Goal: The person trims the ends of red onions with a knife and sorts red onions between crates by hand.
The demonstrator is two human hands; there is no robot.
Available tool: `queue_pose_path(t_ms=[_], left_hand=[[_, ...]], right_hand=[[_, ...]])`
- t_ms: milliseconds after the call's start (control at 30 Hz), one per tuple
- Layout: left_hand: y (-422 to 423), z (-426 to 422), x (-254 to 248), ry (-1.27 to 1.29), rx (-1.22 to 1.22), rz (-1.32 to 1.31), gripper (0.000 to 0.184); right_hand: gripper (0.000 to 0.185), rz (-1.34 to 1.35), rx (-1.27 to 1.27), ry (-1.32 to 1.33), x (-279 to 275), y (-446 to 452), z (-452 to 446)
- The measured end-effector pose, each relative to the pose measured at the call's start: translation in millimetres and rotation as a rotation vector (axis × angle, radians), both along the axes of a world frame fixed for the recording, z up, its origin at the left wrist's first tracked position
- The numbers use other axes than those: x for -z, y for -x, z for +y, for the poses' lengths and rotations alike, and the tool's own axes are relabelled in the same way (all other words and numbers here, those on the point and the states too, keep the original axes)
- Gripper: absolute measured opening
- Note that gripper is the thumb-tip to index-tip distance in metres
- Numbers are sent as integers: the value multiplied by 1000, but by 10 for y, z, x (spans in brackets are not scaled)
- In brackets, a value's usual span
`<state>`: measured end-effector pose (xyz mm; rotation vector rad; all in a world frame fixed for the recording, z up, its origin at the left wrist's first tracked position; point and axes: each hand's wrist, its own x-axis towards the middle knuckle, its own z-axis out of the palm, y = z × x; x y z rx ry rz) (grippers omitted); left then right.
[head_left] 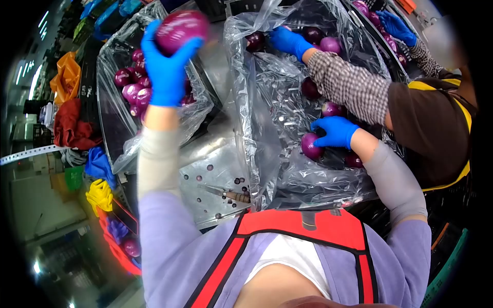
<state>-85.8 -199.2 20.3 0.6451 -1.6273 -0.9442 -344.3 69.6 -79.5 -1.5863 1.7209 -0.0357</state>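
Note:
My left hand [168, 72], in a blue glove, is raised at the upper left with its fingers around a large red onion [182, 32]. Below and behind it, several more red onions [136, 92] lie in a plastic-lined crate [118, 146]. My right hand [336, 132], gloved in blue too, is low inside a second crate lined with clear plastic [267, 169]. Its thumb and fingers close on a red onion [311, 146], and another onion [333, 109] lies just above that hand.
A co-worker's gloved hand [290, 42] reaches into the right crate from the right; the other glove [396, 28] is over onions at the upper right. A knife [233, 195] and small dark bits lie on the metal table [205, 154]. Coloured cloths and gloves [100, 195] hang at the left.

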Motion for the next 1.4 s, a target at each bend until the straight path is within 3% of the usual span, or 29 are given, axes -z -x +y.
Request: queue_pose_path(t_ms=[100,167,233,367,433,567,633,800,900,933,967,1033,1100,1167,1300,1400], left_hand=[[-564,-1113,446,271,-458,-362,92],[-859,-1475,644,322,-612,-598,94],[-927,-1397,609,168,-663,-804,95],[-1168,-1607,949,86,-802,-1173,102],[-1237,-1647,1003,63,-793,-1201,102],[-1176,-1594,965,-52,-807,-1279,104],[-1264,-1704,1071,-88,-814,-1297,104],[-1263,-1734,1141,-152,-777,-1331,103],[-1223,-1748,1144,47,-727,-1280,102],[-1162,-1732,1080,163,-694,-1198,90],[-1103,-1719,999,168,-696,-1189,90],[-849,-1501,678,514,-474,-808,71],[-428,-765,262,331,-188,-422,56],[-153,-6,87,-78,105,-138,52],[210,1033,78,-79,421,-32,60],[294,1361,11,-132,524,-156,67]], right_hand=[[58,119,-96,-171,187,42,-32],[67,93,-182,-272,185,-4,-36],[84,37,-188,-283,310,-38,16],[88,-11,-142,-326,489,-108,56],[88,-17,-131,-300,449,-124,18],[86,-231,70,96,135,-4,-111],[88,-347,285,127,-74,-9,-170],[87,-688,448,258,-596,-56,-171],[87,-819,463,318,-715,-68,-106],[87,-872,451,362,-749,-82,-95],[87,-921,438,406,-802,-102,-80],[87,-942,438,428,-897,-142,-81],[87,-962,433,445,-959,-183,-70],[93,-877,426,486,-1004,-230,-54],[92,-849,392,540,-1065,-337,-16],[91,-784,397,565,-1076,-389,-17]])
